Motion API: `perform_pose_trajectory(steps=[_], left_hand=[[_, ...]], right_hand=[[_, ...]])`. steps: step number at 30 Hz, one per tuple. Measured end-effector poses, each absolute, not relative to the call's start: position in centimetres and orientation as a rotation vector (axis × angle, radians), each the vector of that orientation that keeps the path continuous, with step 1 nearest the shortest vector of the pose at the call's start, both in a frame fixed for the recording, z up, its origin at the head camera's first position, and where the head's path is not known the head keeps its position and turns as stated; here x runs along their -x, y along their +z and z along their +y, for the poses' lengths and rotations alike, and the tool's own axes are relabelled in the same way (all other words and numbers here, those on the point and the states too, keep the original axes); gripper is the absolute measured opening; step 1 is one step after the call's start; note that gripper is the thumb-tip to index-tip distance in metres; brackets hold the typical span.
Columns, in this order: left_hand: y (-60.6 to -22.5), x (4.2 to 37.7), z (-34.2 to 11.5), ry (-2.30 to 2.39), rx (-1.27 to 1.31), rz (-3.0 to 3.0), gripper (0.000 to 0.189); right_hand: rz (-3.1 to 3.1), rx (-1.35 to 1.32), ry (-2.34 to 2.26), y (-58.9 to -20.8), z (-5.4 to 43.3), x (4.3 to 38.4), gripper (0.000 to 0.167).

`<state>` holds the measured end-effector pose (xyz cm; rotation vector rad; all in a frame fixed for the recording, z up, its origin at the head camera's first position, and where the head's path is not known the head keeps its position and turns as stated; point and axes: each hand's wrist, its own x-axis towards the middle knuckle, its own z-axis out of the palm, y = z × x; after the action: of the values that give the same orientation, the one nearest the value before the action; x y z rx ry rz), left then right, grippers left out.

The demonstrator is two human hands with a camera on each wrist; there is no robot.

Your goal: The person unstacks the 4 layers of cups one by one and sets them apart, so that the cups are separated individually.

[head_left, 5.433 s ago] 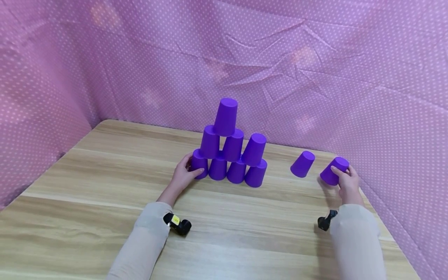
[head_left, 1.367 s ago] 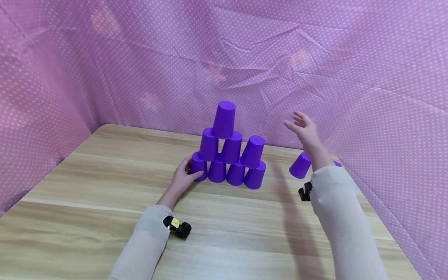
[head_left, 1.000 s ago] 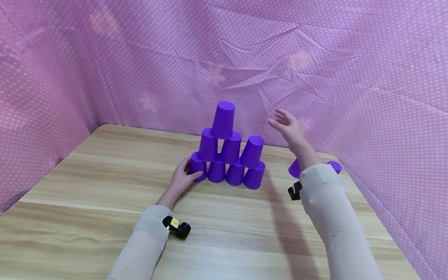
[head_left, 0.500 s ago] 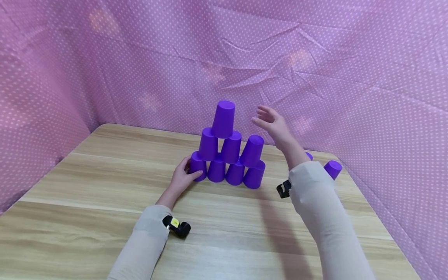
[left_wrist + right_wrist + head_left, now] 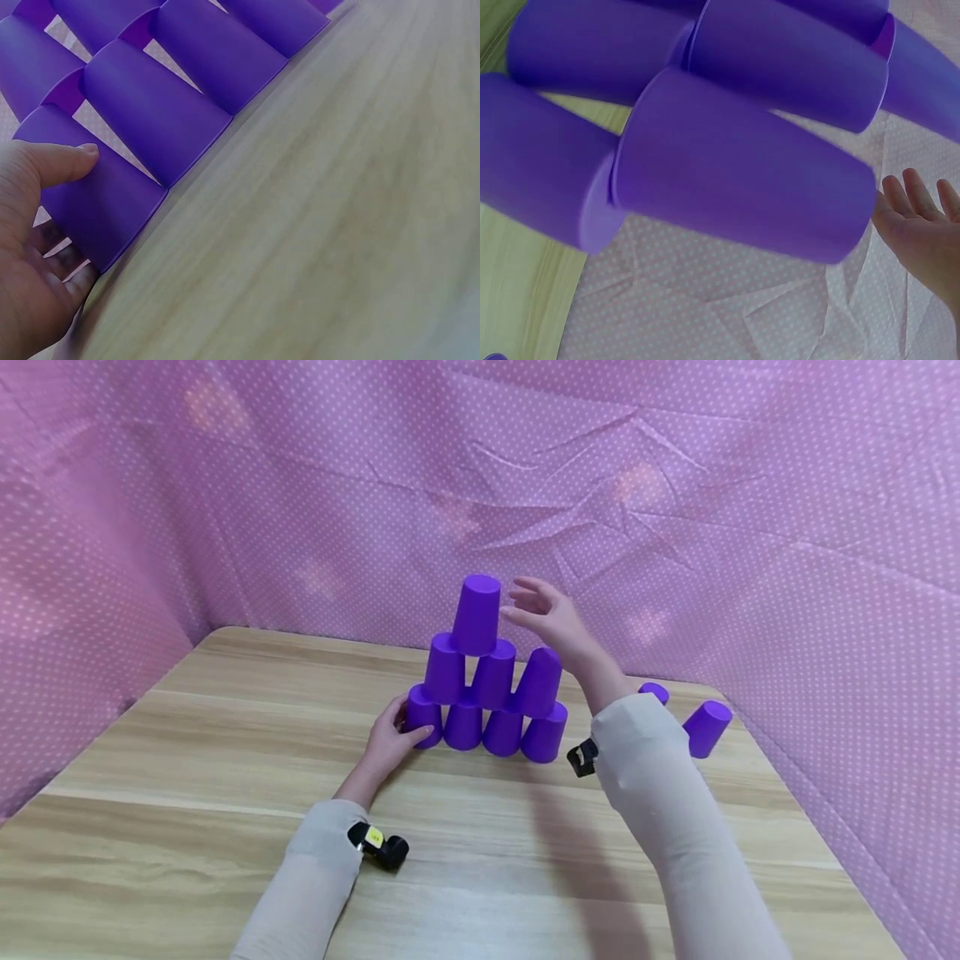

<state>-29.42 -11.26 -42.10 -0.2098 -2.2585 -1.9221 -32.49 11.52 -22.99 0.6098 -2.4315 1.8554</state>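
Note:
Purple plastic cups stand upside down in a pyramid: several in the bottom row, three above, and a single top cup (image 5: 477, 618). My left hand (image 5: 390, 745) grips the bottom-left cup (image 5: 422, 717), its thumb (image 5: 69, 161) across the front and the other fingers around the far side. Raised at the right of the top cup, my right hand (image 5: 553, 618) has its fingers loosely bent and holds nothing. A narrow gap separates its fingertips from that cup. In the right wrist view, the right-hand middle-row cup (image 5: 742, 165) fills the centre, with the right hand (image 5: 922, 236) beyond it.
Two more upside-down cups stand at the right of the wooden table (image 5: 225, 860): one loose cup (image 5: 707, 728) near the table's right edge, and another cup (image 5: 655, 692) partly hidden by the right sleeve. Pink dotted cloth (image 5: 337, 510) hangs behind the table and along its sides.
My right hand has let go of the far-right cup, risen, and travelled left to beside the top cup. The left hand keeps its grip, and the pyramid stands as before.

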Motion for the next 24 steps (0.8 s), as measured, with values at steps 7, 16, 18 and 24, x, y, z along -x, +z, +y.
perform_pose_trajectory(steps=[7,16,18,24], left_hand=[[-42.4,29.5,-11.3,-1.88,0.206,-2.279,0.062],[-42.2,29.4,-11.2,-1.913,0.187,-2.263,0.062],[-42.1,29.4,-11.2,-1.925,0.184,-2.255,0.062],[-42.1,29.2,-11.1,-1.916,0.186,-2.266,0.063]], right_hand=[[-2.435,-0.642,1.91,-23.0,10.0,32.4,0.06],[-2.392,-0.607,1.938,-23.3,8.4,32.6,0.054],[-2.387,-0.591,1.944,-23.3,8.1,32.7,0.054],[-2.369,-0.555,1.994,-23.3,7.8,32.7,0.055]])
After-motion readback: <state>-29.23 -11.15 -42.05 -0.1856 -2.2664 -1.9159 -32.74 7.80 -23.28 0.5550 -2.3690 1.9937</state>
